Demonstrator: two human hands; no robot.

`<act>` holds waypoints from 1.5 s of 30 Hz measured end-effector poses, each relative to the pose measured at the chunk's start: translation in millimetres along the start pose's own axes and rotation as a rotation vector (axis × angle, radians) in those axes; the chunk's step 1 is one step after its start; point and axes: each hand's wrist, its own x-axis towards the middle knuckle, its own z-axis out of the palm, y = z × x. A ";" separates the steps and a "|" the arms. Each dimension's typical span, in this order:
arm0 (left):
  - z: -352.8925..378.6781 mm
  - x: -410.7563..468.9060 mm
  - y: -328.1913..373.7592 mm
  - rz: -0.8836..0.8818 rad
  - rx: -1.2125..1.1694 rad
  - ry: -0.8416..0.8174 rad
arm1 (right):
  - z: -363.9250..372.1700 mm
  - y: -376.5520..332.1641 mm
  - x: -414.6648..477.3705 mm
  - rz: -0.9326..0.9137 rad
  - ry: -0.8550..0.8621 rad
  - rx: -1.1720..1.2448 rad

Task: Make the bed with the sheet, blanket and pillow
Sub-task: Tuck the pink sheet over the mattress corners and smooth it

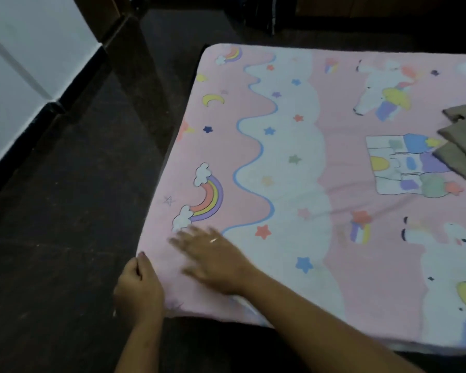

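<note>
Covering the mattress: the sheet (pixel 293 162), spread flat over the centre and right of the frame and running out at the right edge
Sheet direction: its wavy white border band follows the left side, from the lower left up to the top centre; the long axis cannot be told, since the right side is cut off
Sheet fabric: soft matte pink cloth printed with rainbows, stars, moons, unicorns and a castle; faint creases near the castle; rounded corners
Left hand (pixel 137 289): at the lower-left corner of the bed, fingers curled over the sheet's edge and gripping it, thumb up
Right hand (pixel 213 259): lying flat on the sheet just beside the left hand, fingers spread, holding nothing, motion-blurred, a ring on one finger
Folded cloth (pixel 463 149): dull olive-brown, layered, lying on the sheet at the right edge
Floor (pixel 65 211): dark, speckled, hard
</note>
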 end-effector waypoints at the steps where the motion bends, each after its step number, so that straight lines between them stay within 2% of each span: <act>1: 11.6 -4.4 19.0 0.050 -0.016 -0.021 | -17.5 33.2 -18.4 0.104 0.071 0.015; 5: 74.5 -32.0 77.2 0.339 -0.001 -0.219 | -86.3 187.7 -121.5 0.684 0.321 -0.146; 8: 134.4 -57.4 109.7 0.609 0.089 -0.440 | -119.0 283.0 -213.7 1.131 0.406 -0.303; 11: 185.2 -77.7 135.2 0.773 0.146 -0.514 | -117.8 322.6 -231.8 1.388 0.378 -0.242; 12: 203.1 -82.2 141.0 0.802 0.150 -0.543 | -108.9 324.4 -217.7 1.400 0.372 -0.222; 14: 231.9 -85.0 158.0 0.822 0.159 -0.580 | -81.8 314.3 -168.9 1.279 0.396 -0.277; 16: 254.8 -79.2 172.5 0.830 0.201 -0.596 | -63.1 284.2 -108.9 1.037 0.421 -0.250; 20: 284.1 -58.0 198.0 0.738 0.265 -0.641 | -63.1 224.8 -36.6 0.328 -0.002 -0.392; 21: 288.6 -55.1 204.1 0.709 0.266 -0.662 | -71.6 229.5 -35.6 0.218 0.045 -0.361; 22: 293.3 -53.1 208.7 0.692 0.253 -0.679 | -80.4 239.7 -43.0 0.161 0.180 -0.298; 23: 298.0 -52.5 212.3 0.680 0.229 -0.695 | -88.9 254.2 -57.0 0.164 0.299 -0.189; 24: 303.2 -53.0 214.6 0.668 0.203 -0.711 | -99.5 272.2 -77.6 0.263 0.347 -0.074; 27: 319.4 -59.7 218.7 0.686 0.224 -0.787 | -126.3 350.1 -160.4 0.771 0.473 0.002; 29: 331.2 -66.7 215.9 0.740 0.359 -0.825 | -147.5 392.1 -216.9 1.140 0.551 -0.086; 31: 336.6 -69.2 212.2 0.824 0.465 -0.818 | -157.2 408.9 -250.0 1.387 0.500 -0.207; 33: 335.7 -60.7 208.6 0.923 0.539 -0.791 | -150.6 407.3 -243.6 1.504 0.458 -0.204; 36: 325.0 -21.2 191.1 0.973 0.662 -0.717 | -126.6 378.4 -161.0 1.433 0.413 -0.173; 39: 302.7 46.0 175.5 0.924 0.695 -0.598 | -100.4 329.5 -35.9 1.222 0.434 -0.206; 41: 284.6 95.1 166.6 0.899 0.725 -0.532 | -82.9 280.1 41.4 0.972 0.400 -0.221; 44: 253.2 154.9 160.0 0.801 0.754 -0.500 | -67.9 218.9 120.5 0.557 0.175 -0.091; 45: 246.1 167.6 159.3 0.768 0.751 -0.505 | -69.2 212.6 130.7 0.455 0.169 -0.062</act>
